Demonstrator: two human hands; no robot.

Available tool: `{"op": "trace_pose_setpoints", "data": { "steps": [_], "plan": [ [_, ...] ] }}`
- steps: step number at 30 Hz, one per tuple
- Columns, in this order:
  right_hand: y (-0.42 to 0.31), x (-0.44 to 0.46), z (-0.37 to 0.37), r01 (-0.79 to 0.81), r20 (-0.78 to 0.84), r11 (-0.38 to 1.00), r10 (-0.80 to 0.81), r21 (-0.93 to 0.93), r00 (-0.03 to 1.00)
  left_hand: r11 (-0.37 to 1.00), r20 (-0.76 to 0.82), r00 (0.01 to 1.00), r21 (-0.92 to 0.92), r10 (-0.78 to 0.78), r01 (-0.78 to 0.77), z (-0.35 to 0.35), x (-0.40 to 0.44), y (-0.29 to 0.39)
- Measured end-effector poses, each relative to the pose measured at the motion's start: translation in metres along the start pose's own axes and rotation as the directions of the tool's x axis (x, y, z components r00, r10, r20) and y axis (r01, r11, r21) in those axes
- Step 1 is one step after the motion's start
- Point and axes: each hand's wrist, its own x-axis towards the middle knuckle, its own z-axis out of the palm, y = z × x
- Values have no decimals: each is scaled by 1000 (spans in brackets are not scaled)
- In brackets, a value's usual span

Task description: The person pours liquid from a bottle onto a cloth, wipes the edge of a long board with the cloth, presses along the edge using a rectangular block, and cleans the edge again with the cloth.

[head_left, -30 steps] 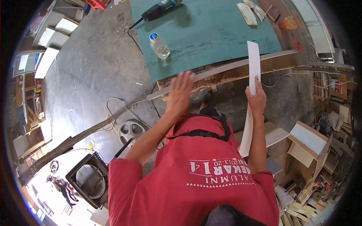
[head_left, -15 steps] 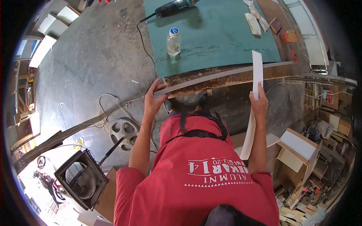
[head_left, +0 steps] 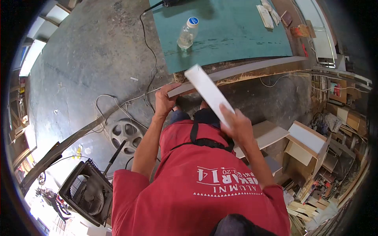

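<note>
My left hand (head_left: 165, 98) is closed around the near-left end of a long, narrow board (head_left: 252, 70), which lies along the front edge of the table with its pale grey edge facing up. My right hand (head_left: 238, 124) grips a long white edging strip (head_left: 208, 90), thumb on top. The strip slants up and left, its far end just above the board close to my left hand. Its lower part is hidden behind my right hand and forearm.
On the green tabletop (head_left: 228, 35) stand a clear jar (head_left: 187, 36) with a blue-and-white lid and, at the top edge, a corded power tool (head_left: 173, 3). A fan (head_left: 86, 192), a spoked wheel-like base (head_left: 126, 135) and a cable lie left. An open cabinet (head_left: 305, 157) sits right.
My right hand has swung the white strip left and inward, from upright at the right to slanting over the board's left end. My left hand has stayed at that end, closing further around it.
</note>
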Motion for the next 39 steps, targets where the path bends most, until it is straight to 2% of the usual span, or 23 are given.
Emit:
{"op": "trace_pose_setpoints", "data": {
  "steps": [3, 6, 9, 10, 11, 13, 14, 15, 17, 18, 19, 20, 21, 23, 27, 29, 30, 31, 33, 34, 36, 37, 39],
  "plan": [
    [-5, -27, 0, 18, 107, 998, -25, 66, 994, 1000, 7, 1000, -4, -5, 5, -2, -2, 4],
    [-18, 16, 21, -44, -54, 998, 42, -34, 998, 998, 1, 999, -23, 53, -53, -1, -4, 10],
    [-25, 33, 22, -81, -72, 996, 79, -23, 994, 995, -30, 994, -4, 102, -102, 0, -2, 3],
    [-23, 18, 21, -1, 32, 999, 2, -36, 999, 998, -12, 998, 11, 66, -65, 1, -3, -3],
    [-24, 1, 18, -11, 15, 999, 12, -45, 1000, 999, 5, 1000, 22, 28, -28, 3, -4, -9],
    [-22, -26, 9, 38, 152, 999, -39, 7, 988, 999, 10, 999, -8, 32, -32, -1, 0, 5],
    [2, -31, 16, 6, 106, 991, 8, -132, 994, 999, 8, 1000, -24, 22, -21, -3, 1, 10],
    [32, -29, 26, -51, -126, 987, 32, -150, 991, 999, 21, 999, -30, 29, -29, -2, -1, 10],
    [75, -12, 4, -284, -371, 959, 260, -12, 892, 999, 9, 1000, -50, -12, 12, -3, 1, 9],
    [83, -8, -13, -380, -408, 924, 363, 41, 838, 999, 19, 1000, -48, 5, -4, -5, 2, 13],
    [86, -8, -27, -420, -414, 902, 419, 94, 808, 990, 18, 990, 10, 139, -139, -9, 5, 17],
    [91, -12, -30, -395, -456, 912, 401, 115, 794, 961, 31, 963, 66, 266, -267, -13, 5, 21],
    [92, -17, -31, -373, -493, 919, 386, 131, 779, 959, 45, 961, 65, 274, -277, -17, 5, 26],
    [88, -29, -22, -392, -477, 907, 414, 151, 775, 907, 117, 939, 243, 324, -344, -24, 6, 34],
    [79, -53, 13, -399, -488, 875, 483, 272, 727, 915, 117, 941, 222, 319, -338, -33, 12, 34],
    [73, -66, 33, -389, -494, 855, 516, 342, 700, 796, 269, 895, 415, 356, -441, -43, 19, 40],
    [72, -69, 39, -366, -506, 840, 536, 400, 676, 732, 382, 884, 516, 270, -446, -42, 16, 23],
    [70, -71, 45, -369, -506, 835, 543, 408, 670, 727, 390, 880, 516, 271, -453, -48, 13, 15],
    [61, -76, 55, -355, -475, 841, 527, 408, 705, 686, 546, 836, 588, 55, -429, -61, 4, 11],
    [55, -80, 54, -382, -450, 842, 529, 380, 719, 680, 563, 824, 584, 53, -443, -62, 5, 13],
    [47, -85, 60, -383, -452, 836, 538, 392, 712, 766, 457, 872, 492, 176, -413, -56, 8, 22],
    [45, -85, 63, -368, -462, 843, 526, 393, 714, 761, 471, 864, 491, 178, -425, -49, 12, 24],
    [44, -87, 72, -373, -452, 835, 537, 405, 712, 799, 520, 806, 337, 284, -499, -27, 20, 29]
  ]
}}
